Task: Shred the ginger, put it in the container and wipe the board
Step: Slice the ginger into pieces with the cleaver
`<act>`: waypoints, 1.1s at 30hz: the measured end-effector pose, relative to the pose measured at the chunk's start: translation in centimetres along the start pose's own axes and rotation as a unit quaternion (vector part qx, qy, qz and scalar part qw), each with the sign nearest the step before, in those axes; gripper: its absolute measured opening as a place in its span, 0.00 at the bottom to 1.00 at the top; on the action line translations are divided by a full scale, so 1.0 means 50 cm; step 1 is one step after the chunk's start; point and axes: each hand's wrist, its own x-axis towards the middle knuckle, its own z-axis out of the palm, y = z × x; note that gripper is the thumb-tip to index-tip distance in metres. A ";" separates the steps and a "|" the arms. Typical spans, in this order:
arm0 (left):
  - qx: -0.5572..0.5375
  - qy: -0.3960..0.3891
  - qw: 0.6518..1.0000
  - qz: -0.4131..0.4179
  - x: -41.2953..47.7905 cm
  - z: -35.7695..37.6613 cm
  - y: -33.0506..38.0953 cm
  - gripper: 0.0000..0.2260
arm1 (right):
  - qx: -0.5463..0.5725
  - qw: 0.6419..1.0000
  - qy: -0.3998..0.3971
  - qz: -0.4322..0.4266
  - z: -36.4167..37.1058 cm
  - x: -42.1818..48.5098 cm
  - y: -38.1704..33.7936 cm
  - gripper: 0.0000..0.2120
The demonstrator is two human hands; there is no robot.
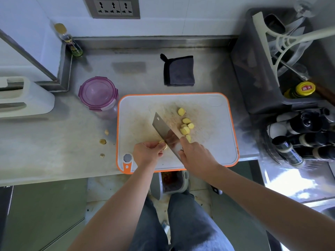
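Hands: left hand (147, 151) pinches a ginger piece (163, 144) on the board (208, 142); right hand (195, 156) grips the cleaver (164, 129)
Slices: ginger slices (186, 126) lie just right of the blade
Around: lidded container (97, 93) just beside the board's far left corner; folded cloth (179, 70) behind it; scraps (102, 141) on the bench (54, 151)
Hidden: cleaver handle inside the fist; ginger piece mostly under the fingers

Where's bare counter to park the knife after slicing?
Free: counter behind the board, between container and cloth; counter left of the scraps. Board's right end is bare too. Crowded: board's middle, with ginger slices, knife, left hand and right hand.
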 end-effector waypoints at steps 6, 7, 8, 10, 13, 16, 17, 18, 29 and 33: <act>-0.002 -0.007 1.000 -0.004 0.006 0.000 0.000 0.06 | -0.008 1.000 -0.013 0.004 0.013 0.009 -0.008 0.08; 0.001 -0.010 1.000 -0.004 0.008 0.000 0.001 0.05 | -0.007 1.000 -0.012 0.006 0.018 0.010 -0.007 0.09; 0.003 -0.012 1.000 -0.003 0.010 0.000 0.001 0.05 | -0.007 1.000 -0.009 0.008 0.022 0.012 -0.006 0.10; 0.003 -0.015 1.000 0.001 0.012 0.000 0.003 0.05 | -0.014 1.000 -0.006 0.010 0.031 0.019 -0.009 0.12; 0.016 -0.018 1.000 0.008 0.011 0.001 0.002 0.05 | -0.015 1.000 -0.005 0.013 0.047 0.037 -0.017 0.16; 0.023 -0.020 0.999 0.014 0.014 0.000 -0.001 0.07 | -0.009 1.000 0.006 0.013 0.064 0.048 -0.016 0.19; 0.026 -0.022 0.999 0.014 0.015 0.000 -0.003 0.06 | -0.008 1.000 0.010 0.010 0.068 0.049 -0.014 0.19; 0.023 -0.023 0.999 0.011 0.014 0.000 -0.003 0.04 | -0.008 1.000 0.014 0.006 0.070 0.049 -0.013 0.19; 0.008 -0.009 1.000 0.007 0.008 -0.002 -0.007 0.09 | 0.121 0.991 0.062 0.017 0.048 0.083 -0.028 0.10; -0.012 -0.002 1.000 0.001 0.003 0.001 -0.010 0.10 | 0.110 0.991 0.078 0.006 0.031 0.066 -0.014 0.10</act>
